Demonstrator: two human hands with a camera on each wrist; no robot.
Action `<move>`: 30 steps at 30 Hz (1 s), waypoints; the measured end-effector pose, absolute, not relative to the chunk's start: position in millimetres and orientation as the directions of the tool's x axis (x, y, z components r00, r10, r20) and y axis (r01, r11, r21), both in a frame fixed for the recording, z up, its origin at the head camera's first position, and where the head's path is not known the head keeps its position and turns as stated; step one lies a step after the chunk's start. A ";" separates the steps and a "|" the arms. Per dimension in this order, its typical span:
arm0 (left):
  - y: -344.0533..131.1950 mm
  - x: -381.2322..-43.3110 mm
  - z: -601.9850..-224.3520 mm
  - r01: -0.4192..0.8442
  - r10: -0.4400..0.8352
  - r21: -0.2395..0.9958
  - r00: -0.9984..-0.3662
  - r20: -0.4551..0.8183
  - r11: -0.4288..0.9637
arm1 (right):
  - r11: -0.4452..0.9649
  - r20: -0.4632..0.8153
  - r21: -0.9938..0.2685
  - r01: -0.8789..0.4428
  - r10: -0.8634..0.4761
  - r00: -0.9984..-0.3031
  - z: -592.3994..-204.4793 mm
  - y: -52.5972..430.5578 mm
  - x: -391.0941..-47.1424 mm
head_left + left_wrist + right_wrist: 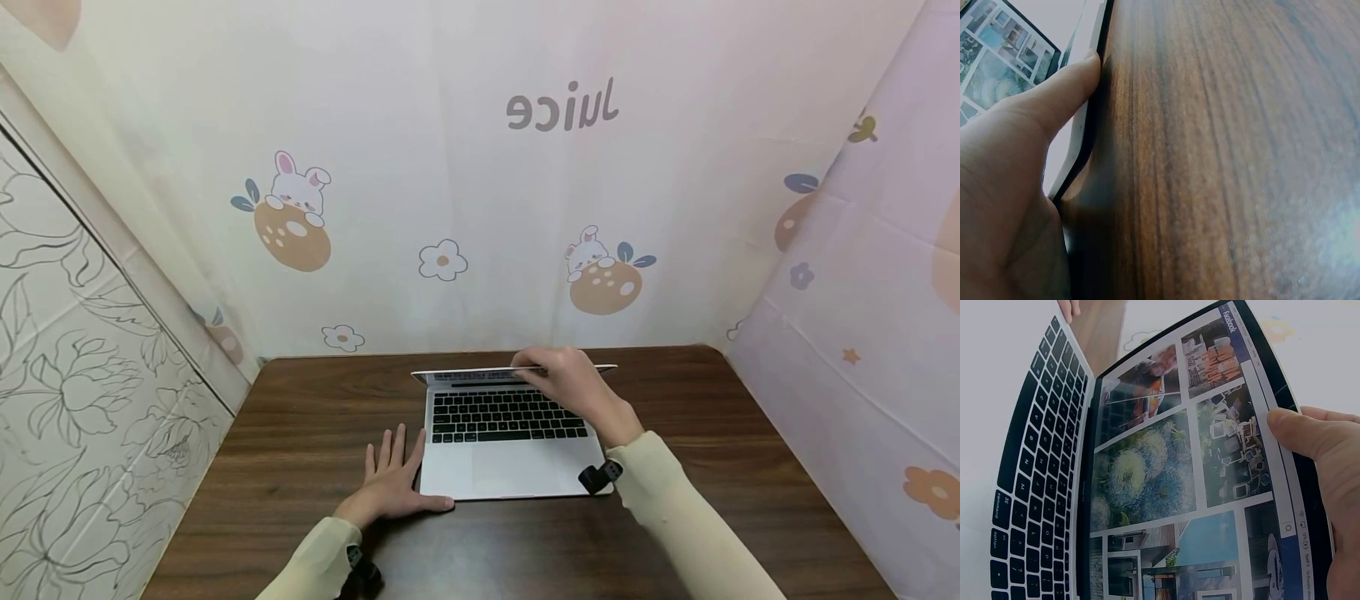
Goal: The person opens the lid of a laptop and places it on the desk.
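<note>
A silver laptop [450, 471] lies on the wooden table with its lid raised. Its screen [1147, 462] is lit and displays a grid of photos under a blue Facebook bar. My right hand [576, 387] pinches the lid's top edge, thumb on the screen side and fingers behind. My left hand [393, 486] rests at the laptop's left front corner with fingers spread straight on the table. In the left wrist view, the left thumb [1063, 87] lies against the laptop's front edge. Black keys [495, 412] show between the two hands; the right forearm covers the base's right edge.
The dark wooden table [300, 442] extends around the laptop. A pale printed curtain [450, 167] hangs right behind its far edge, another printed cloth [862, 333] on the right. A flower-patterned panel [90, 400] stands on the left. Small black devices [600, 477] sit at both wrists.
</note>
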State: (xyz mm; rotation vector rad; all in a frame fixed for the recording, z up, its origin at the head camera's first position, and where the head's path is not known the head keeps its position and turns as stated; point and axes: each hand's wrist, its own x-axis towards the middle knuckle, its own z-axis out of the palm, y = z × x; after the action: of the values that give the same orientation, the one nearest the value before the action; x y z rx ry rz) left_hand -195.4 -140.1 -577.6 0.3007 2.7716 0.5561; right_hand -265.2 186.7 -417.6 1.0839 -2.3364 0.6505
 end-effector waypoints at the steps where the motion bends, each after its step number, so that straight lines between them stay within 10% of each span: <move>1: -140.0 -195.4 -577.7 0.144 0.259 0.405 -0.934 -0.246 0.903 | 0.572 0.598 -0.217 -0.791 -0.562 -0.571 -417.5 186.8 -265.6; 30: -141.0 -196.5 -578.3 0.148 0.259 0.393 -0.934 -0.247 0.907 | 0.563 0.584 -0.265 -0.783 -0.552 -0.595 -414.1 189.0 -278.5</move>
State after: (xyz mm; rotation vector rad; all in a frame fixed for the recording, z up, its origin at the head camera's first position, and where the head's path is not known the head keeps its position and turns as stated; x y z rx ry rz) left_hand -196.5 -141.0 -578.3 0.3031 2.7757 0.5391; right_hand -278.5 189.0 -414.1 1.0764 -2.3599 0.7100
